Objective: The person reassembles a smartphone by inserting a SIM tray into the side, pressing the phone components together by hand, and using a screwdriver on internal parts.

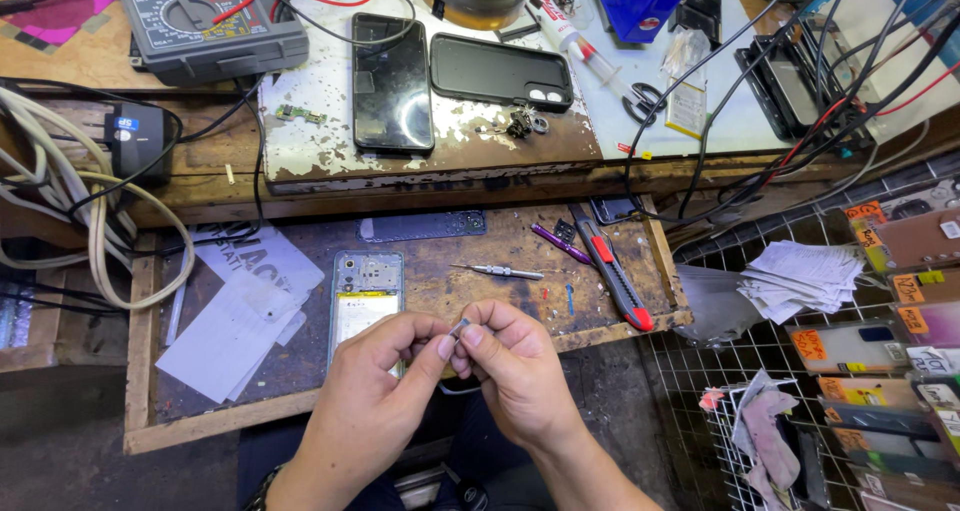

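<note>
Both hands meet above the drawer's front edge, pinching a tiny flat silvery metal part (pixel 459 327) between them: left hand (pixel 375 386) grips its left end with thumb and forefinger, right hand (pixel 515 366) its right end. Its long axis tilts slightly upward rightward.

Two hands (pixel 450 371) — two phones (pixel 392 81)

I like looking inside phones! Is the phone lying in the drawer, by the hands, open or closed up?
Open. The phone lies with its back cover off, so its yellowish battery and metal inner parts show. It lies just beyond the left hand.
</note>
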